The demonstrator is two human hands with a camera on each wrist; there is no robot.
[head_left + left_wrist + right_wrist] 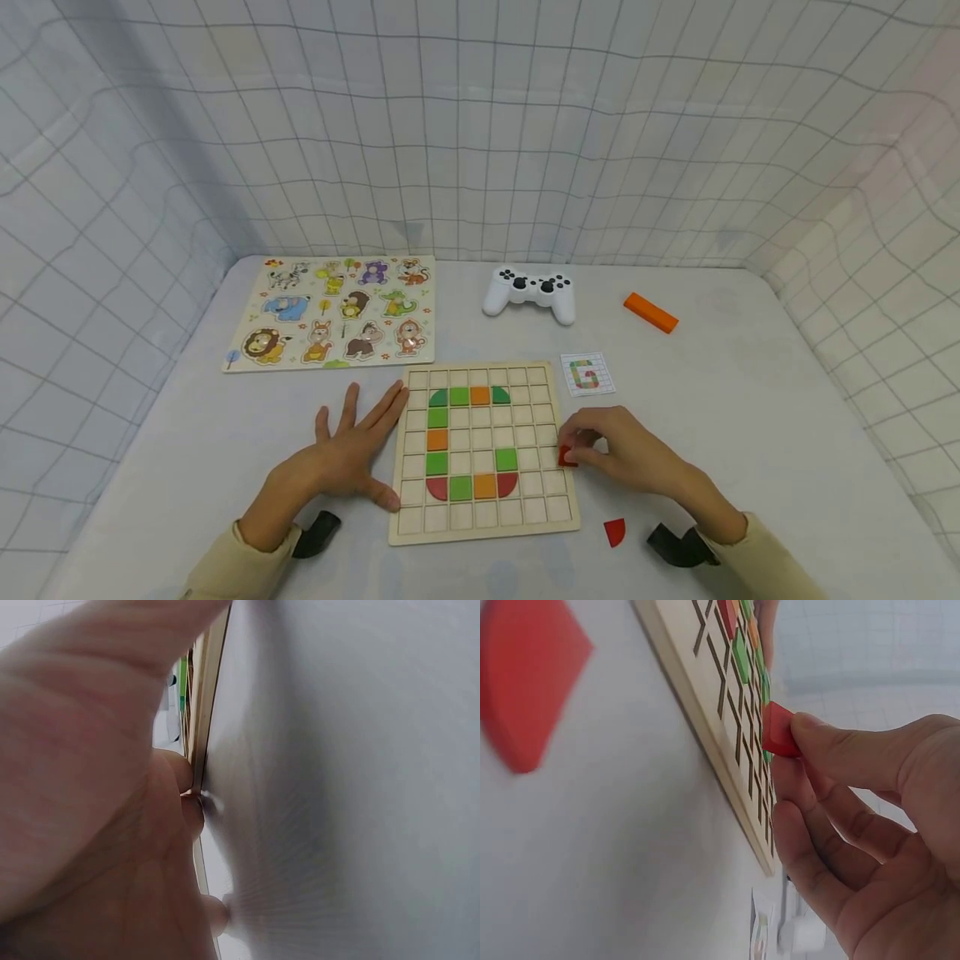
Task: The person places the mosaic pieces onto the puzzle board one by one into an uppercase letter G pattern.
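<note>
A wooden grid board point(528, 510) carries green, orange and red tiles laid out in a G-like outline. My left hand point(348, 457) rests with fingers spread along the board's left edge, thumb and fingertips touching it; in the left wrist view the palm hides much of the board's side point(204, 712). Between thumb and fingers, my right hand point(626, 450) pinches a small red tile point(779, 729) at the board's right edge; its full shape is partly covered. Another red tile point(615, 532), a quarter-round, lies on the table to the right of the board's lower corner.
A small pattern card point(588, 374) showing a G lies beyond the right hand. Farther back are a white game controller point(529, 293) and an orange bar point(651, 312). An animal puzzle board point(330, 310) lies at the back left. Gridded white curtains point(480, 125) enclose the table.
</note>
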